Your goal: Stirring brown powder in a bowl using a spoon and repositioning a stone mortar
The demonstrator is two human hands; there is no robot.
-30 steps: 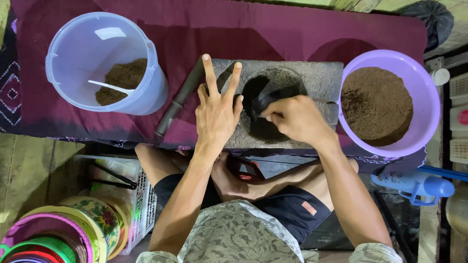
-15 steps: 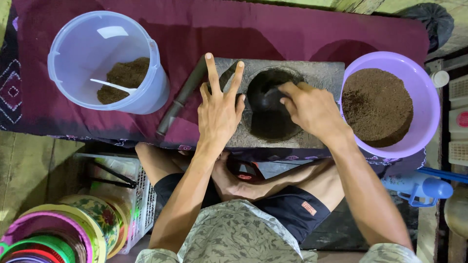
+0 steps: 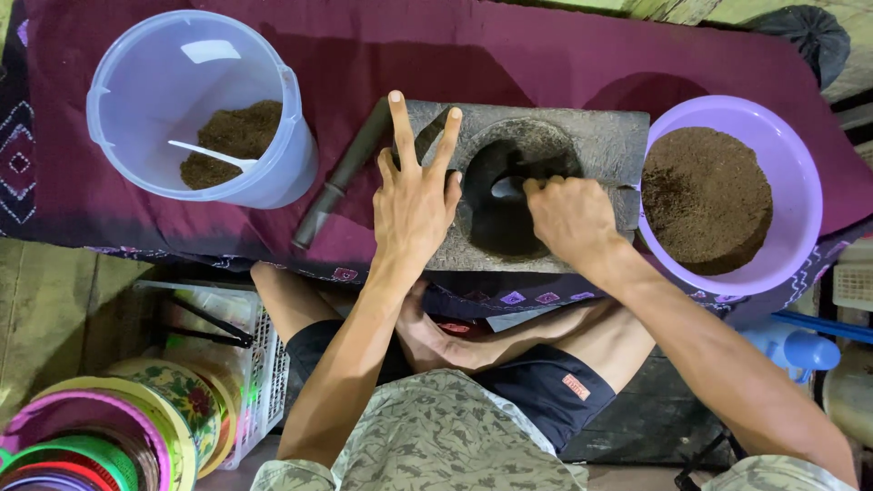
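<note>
Left hand point(image 3: 414, 205) flat, released, steadying stone mortar point(image 3: 527, 186) | right hand point(image 3: 568, 218) has moved into the hollow, now grasping spoon point(image 3: 507, 188) | scooping brown powder.

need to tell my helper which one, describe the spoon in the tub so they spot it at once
On the maroon cloth, find the clear plastic tub at far left. The white spoon lies inside it, on brown powder; the purple bowl holds no spoon.
</note>
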